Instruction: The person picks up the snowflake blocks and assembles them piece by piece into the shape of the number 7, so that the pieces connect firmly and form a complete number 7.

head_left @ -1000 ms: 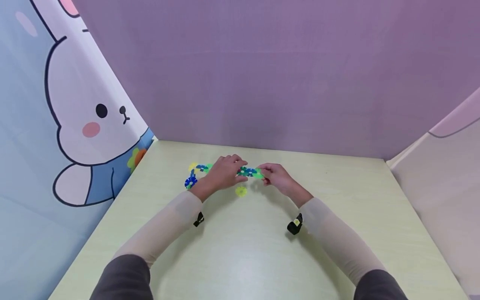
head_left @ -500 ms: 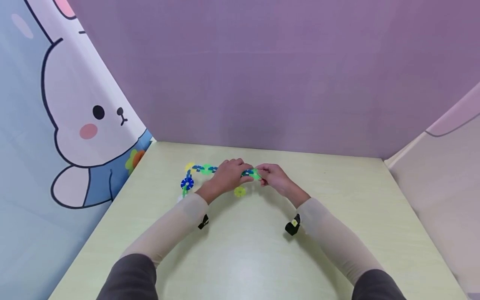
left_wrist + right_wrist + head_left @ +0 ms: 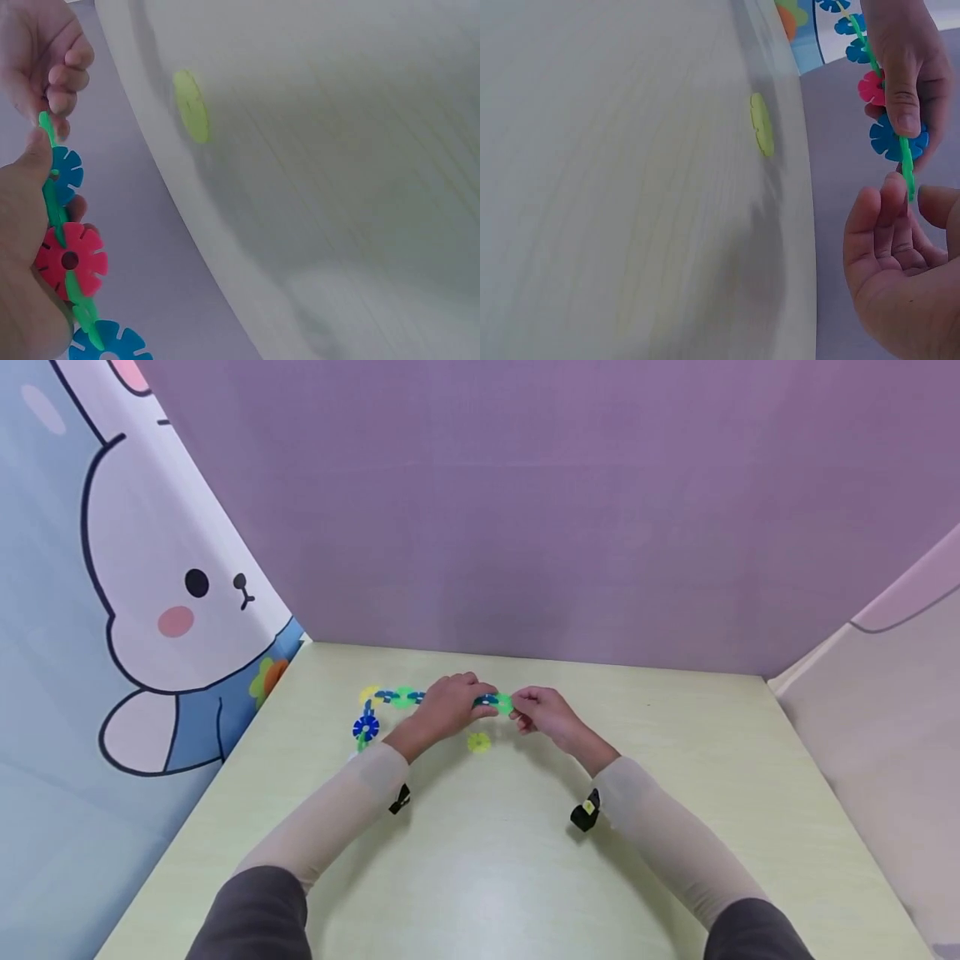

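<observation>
A chain of snowflake discs (image 3: 366,727), blue, green, yellow and, in the wrist views, red, bends from the left of the table and runs above it toward the right. My left hand (image 3: 452,703) grips the chain near its right end, thumb laid along the discs. In the left wrist view a red disc (image 3: 88,259) and a blue disc (image 3: 67,174) show beside the palm. My right hand (image 3: 551,714) has thumb and fingertips at the green end disc (image 3: 504,703), pinching its edge; the right wrist view shows the fingers curled around that green disc's tip (image 3: 908,169).
A loose yellow-green snowflake disc (image 3: 478,742) lies on the pale table (image 3: 487,852) just in front of the hands. Behind the table stands a purple backdrop (image 3: 525,527). A cloth with a rabbit picture (image 3: 150,568) hangs at the left.
The chain and my left hand shift right, then slightly back left; more of the chain's left part shows. My right hand stays at the green end disc.
</observation>
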`<state>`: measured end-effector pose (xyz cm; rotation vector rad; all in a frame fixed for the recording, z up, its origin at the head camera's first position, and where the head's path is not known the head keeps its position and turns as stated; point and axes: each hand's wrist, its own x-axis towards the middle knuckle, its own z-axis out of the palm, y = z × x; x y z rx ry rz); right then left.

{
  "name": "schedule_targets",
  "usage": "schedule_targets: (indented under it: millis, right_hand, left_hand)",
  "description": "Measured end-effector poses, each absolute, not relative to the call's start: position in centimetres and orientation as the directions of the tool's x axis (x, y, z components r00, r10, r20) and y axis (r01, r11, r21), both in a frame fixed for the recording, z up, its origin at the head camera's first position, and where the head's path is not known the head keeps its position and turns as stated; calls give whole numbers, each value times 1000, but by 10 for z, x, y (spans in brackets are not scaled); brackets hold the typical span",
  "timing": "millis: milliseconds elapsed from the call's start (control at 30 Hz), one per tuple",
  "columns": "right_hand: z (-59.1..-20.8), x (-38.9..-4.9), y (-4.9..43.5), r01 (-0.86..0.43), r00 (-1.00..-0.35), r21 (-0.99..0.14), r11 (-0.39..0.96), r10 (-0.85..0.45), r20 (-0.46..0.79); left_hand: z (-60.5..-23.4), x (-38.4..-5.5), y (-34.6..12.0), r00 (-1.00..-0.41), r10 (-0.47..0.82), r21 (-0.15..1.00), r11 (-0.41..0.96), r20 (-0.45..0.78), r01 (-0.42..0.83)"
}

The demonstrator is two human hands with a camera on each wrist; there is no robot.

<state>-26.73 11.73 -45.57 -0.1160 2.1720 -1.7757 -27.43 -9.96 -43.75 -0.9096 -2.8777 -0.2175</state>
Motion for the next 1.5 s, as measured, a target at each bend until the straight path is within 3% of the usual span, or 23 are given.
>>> schedule_targets:
  millis: [300,567,733,1000,1267,1500]
  right_hand:
    - [-461,-270,121,152,-943,-953,261,-250,-219]
    - [-466,-268,122,98,-942,-910,402,-258,-215]
    - [-469,-265,118,9,-931,-859,511,-310,-194]
    - [-474,-261,107,-258,-893,-715,650,-442,-80]
    - [-479,-263,90,-383,-859,-569,728,-507,-70]
    - [-480,-265,84,-399,-856,-501,768,-508,-98]
  left_hand:
    - [-440,-284,-112,-833,531,119,827,156,550]
    - [-441,-290,-122,-849,509,132,840,145,526]
    - [-444,-293,-129,-859,493,124,852,136,509]
    - [-445,-292,-138,-857,495,99,854,146,510]
    - [-445,-291,-140,-877,466,128,869,120,479]
    - [-442,-291,-140,-881,461,118,874,105,471]
